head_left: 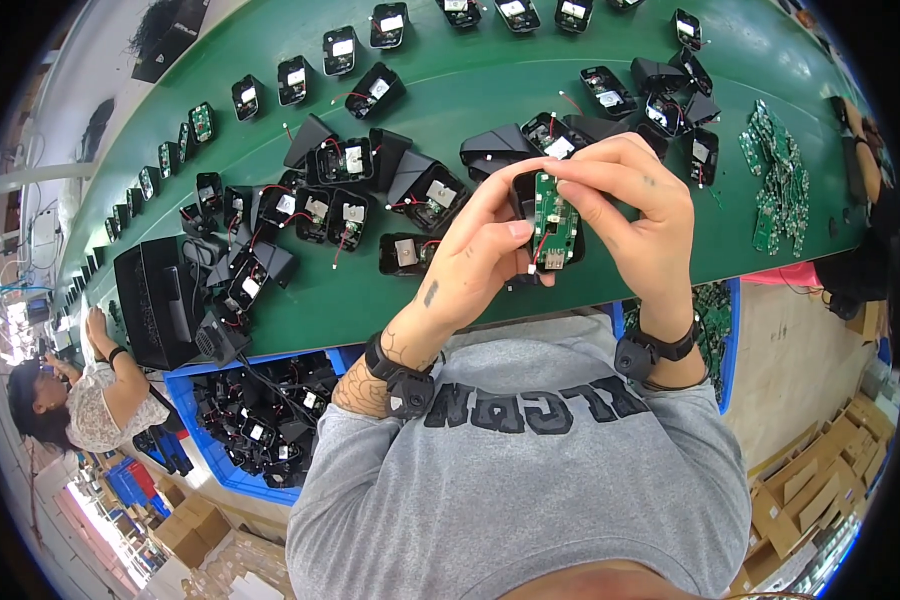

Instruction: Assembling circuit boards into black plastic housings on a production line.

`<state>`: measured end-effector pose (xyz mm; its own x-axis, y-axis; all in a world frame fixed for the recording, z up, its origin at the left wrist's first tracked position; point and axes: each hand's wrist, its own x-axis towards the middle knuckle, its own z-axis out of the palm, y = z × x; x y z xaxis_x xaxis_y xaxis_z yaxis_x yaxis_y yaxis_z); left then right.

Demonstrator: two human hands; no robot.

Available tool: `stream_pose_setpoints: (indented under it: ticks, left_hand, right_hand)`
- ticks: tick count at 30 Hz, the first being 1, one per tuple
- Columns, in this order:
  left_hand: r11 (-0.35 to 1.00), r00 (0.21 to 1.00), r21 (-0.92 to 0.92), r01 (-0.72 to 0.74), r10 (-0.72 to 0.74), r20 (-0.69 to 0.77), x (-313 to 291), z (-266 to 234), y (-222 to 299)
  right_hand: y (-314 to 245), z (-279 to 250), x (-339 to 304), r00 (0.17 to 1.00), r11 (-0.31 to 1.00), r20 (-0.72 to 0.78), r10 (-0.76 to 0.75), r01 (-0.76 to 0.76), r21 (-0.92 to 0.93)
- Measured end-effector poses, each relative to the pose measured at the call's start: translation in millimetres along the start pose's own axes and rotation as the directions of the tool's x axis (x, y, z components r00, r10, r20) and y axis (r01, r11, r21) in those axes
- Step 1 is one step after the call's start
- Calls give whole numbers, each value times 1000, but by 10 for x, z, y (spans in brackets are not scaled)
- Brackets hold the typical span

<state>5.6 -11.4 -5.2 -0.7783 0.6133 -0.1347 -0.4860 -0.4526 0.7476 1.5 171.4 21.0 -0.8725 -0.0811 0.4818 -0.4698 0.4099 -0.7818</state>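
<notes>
A green circuit board (554, 225), with a silver port at its near end, is held upright in front of me over the table edge. My left hand (468, 262) is closed around a black plastic housing (523, 192), which sits behind and around the board; its thumb rests at the board's left side. My right hand (642, 215) pinches the board's upper right edge between thumb and fingers. A red wire ending in a small white connector (532, 268) hangs at the board's lower left. How far the board sits inside the housing I cannot tell.
Several open black housings (347, 160) with wires lie across the green table (320, 315); more form a curved row behind. A pile of circuit boards (778, 180) is at the right. Blue bins (195, 425) stand below the edge. Other people work at both far sides.
</notes>
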Motion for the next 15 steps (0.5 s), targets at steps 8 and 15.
stream_pose_setpoints:
  ticks: [8,15]
  left_hand:
    - [989,999,140,-39,43,-22,-12,103,74]
    - [992,995,77,-96,97,-15,-14,200,91]
  right_hand:
    - [-128,-3,-22,983,966,82,-163,175,-191]
    - [-49,72,-66,989,990,-53,-135,132,-53]
